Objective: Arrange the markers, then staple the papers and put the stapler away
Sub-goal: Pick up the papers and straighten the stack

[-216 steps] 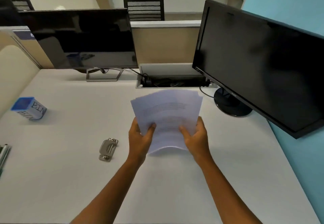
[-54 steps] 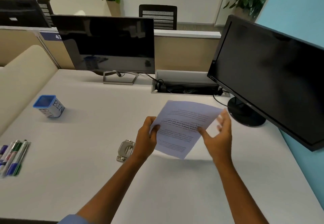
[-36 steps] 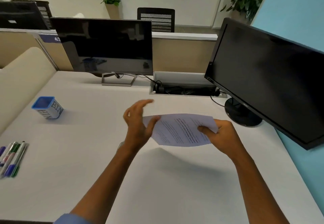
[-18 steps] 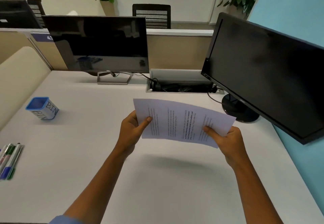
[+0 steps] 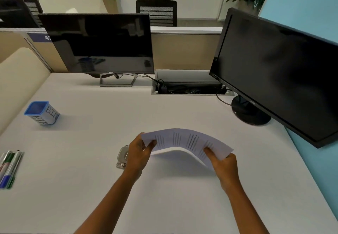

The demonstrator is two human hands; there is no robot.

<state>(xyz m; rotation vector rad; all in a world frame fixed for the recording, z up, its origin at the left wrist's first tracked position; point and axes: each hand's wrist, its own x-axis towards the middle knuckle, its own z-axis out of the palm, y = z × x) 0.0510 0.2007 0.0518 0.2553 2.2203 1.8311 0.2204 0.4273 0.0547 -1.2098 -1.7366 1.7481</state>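
Above the desk's (image 5: 164,197) near middle, papers (image 5: 184,140) bowed between left hand (image 5: 139,153) and right hand (image 5: 224,164), fingers pinching opposite ends, likely squaring them for the stapler (image 5: 122,157) beside.

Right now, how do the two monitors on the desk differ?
The left monitor faces the camera almost squarely, while the right monitor is angled inward and looms closer. The left monitor stands on an open silver frame foot; the right monitor sits on a round black base. The left monitor has a thin bezel; the right monitor's bezel is thicker. Both screens are dark.
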